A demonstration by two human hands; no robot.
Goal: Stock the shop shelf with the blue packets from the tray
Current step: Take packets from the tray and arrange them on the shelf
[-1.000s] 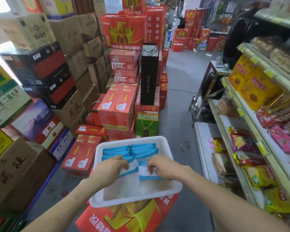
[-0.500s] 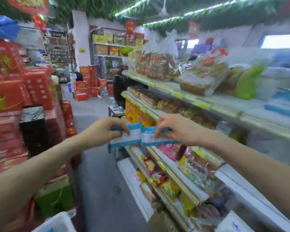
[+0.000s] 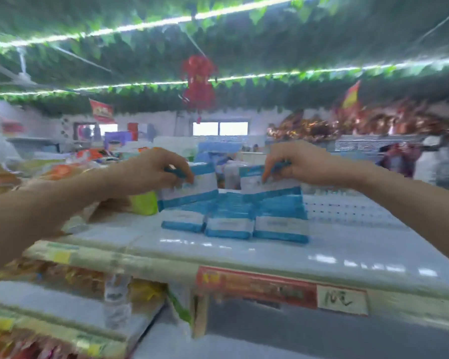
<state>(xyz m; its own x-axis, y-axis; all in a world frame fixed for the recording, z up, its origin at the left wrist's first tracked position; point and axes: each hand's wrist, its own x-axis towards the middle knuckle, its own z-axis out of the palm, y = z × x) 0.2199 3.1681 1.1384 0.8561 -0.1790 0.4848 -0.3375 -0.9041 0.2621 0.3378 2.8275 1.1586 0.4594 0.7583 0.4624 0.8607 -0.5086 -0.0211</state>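
At least five blue packets [image 3: 189,189], two hands [image 3: 151,169], one shelf [image 3: 218,252].

Green leaf garlands [image 3: 145,55] and white light strips [image 3: 151,23] run overhead, with a red hanging ornament [image 3: 198,81] at centre and a ceiling fan [image 3: 24,76] at left. Two windows [image 3: 219,128] glow behind. Low down, a red price label [image 3: 257,286] and blurred orange snack bags [image 3: 70,278].

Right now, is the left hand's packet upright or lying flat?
Upright, slightly tilted: the left hand pinches the packet by its top edge, face towards the camera.
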